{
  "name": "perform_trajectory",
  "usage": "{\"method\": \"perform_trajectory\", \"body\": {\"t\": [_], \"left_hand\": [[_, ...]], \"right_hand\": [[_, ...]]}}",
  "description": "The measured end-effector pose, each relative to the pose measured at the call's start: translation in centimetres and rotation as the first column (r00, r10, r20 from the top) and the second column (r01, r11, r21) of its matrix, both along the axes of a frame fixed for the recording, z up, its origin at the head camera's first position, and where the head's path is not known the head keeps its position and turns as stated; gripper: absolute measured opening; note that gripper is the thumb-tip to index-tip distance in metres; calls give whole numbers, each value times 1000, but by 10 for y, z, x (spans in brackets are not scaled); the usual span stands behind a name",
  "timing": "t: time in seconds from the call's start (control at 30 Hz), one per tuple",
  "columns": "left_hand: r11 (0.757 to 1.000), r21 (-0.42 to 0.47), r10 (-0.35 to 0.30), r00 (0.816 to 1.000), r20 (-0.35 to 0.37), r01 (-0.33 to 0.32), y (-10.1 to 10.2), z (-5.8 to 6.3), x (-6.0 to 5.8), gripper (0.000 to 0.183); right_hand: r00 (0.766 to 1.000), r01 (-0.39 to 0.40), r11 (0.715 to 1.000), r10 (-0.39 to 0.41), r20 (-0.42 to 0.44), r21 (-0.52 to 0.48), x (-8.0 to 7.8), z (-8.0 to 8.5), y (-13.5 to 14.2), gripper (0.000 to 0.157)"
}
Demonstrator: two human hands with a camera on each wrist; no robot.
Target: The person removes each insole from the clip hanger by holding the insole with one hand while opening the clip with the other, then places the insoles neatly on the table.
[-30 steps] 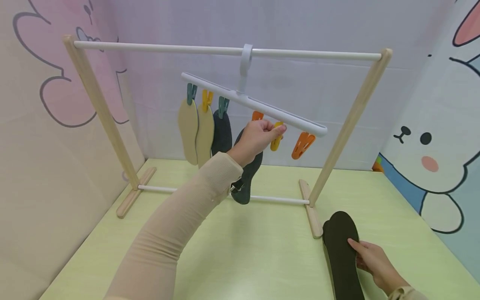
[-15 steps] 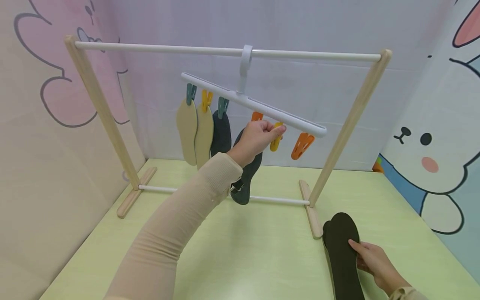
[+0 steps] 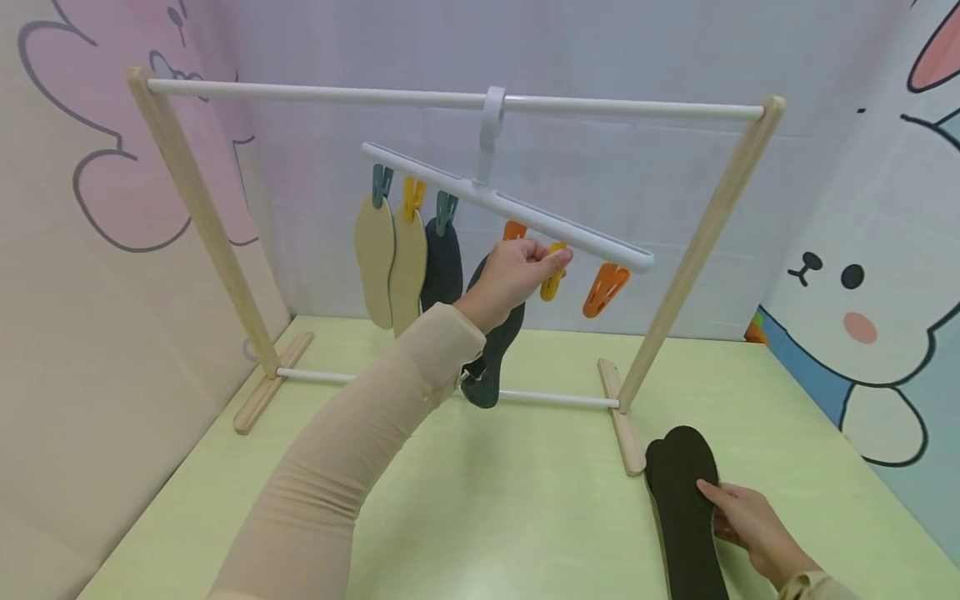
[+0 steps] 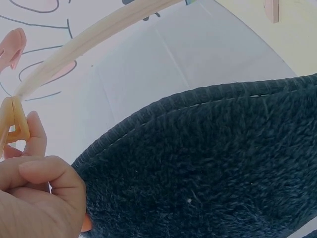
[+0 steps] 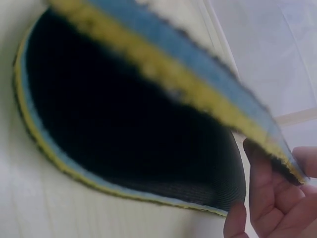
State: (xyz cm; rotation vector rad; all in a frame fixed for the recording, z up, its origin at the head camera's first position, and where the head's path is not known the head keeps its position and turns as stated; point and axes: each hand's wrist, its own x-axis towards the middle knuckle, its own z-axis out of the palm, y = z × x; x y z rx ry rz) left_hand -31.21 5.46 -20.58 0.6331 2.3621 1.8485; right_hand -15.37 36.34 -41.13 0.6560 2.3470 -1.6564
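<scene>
In the head view my left hand [image 3: 513, 279] pinches a yellow clothespin [image 3: 553, 275] under the right half of a white hanger [image 3: 442, 177]. A dark insole [image 3: 491, 375] hangs behind that hand; its fleecy surface [image 4: 208, 158] fills much of the left wrist view. My right hand [image 3: 757, 525] grips the edge of a dark brown insole [image 3: 682, 508] at lower right. Another dark insole [image 3: 654, 458] peeks out beneath it. In the right wrist view, the upper insole's yellow and blue edge [image 5: 198, 84] is raised from the lower insole [image 5: 124, 124], leaving a gap.
The hanger hooks over the white rail [image 3: 315, 96] of a wooden rack [image 3: 690, 250]. Two beige insoles [image 3: 373, 262] and a dark insole [image 3: 442, 267] hang from clothespins on its left. An orange clothespin [image 3: 606, 289] hangs at its right end.
</scene>
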Motion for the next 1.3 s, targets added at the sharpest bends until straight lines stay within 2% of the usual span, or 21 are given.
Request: {"method": "perform_trajectory", "body": {"t": [0.8,1.13,1.3], "left_hand": [[1000,-1,12,1000,12,-12,1,-2,-3,30],[1000,10,22,1000,8,-22,1,-1,1,31],[1000,11,16,1000,8,-16,1,-2,1,31]], "right_hand": [[999,-23,1000,23,34,-9,-2,-3,4,33],[999,-15,1000,15,29,-6,2,-5,7,25],[998,-36,999,35,44,15,4,-7,9,43]]}}
